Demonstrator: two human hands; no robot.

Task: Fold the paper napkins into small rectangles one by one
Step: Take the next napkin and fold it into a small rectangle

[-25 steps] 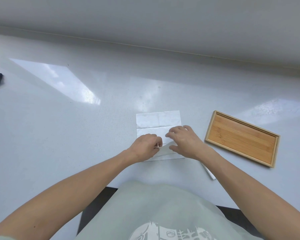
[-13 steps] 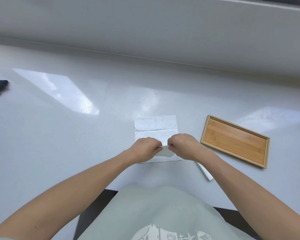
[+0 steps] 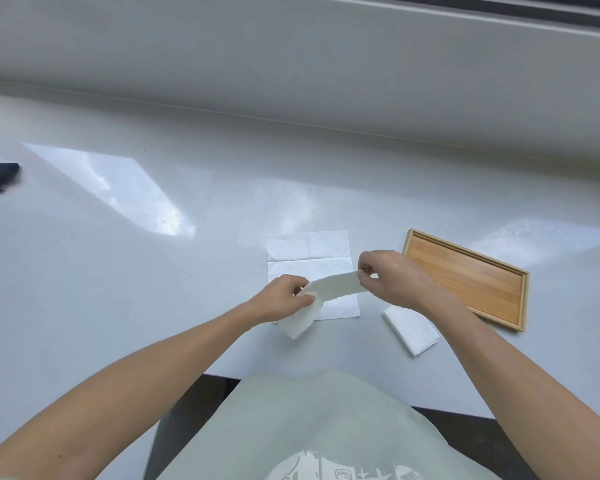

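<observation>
Napkins: one folded rectangle [image 3: 410, 329] lies on the counter [image 3: 118, 271] beside the wooden tray [image 3: 465, 275], which holds nothing. I'm lifting another napkin [image 3: 333, 287] above the flat stack [image 3: 309, 252]; left hand [image 3: 284, 299] pinches one end, right hand [image 3: 388, 275] the other. Folding it comes next, I'd say.

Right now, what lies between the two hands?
In the head view, a napkin spans from left hand to right hand, pinched by both above a flat napkin.
</observation>
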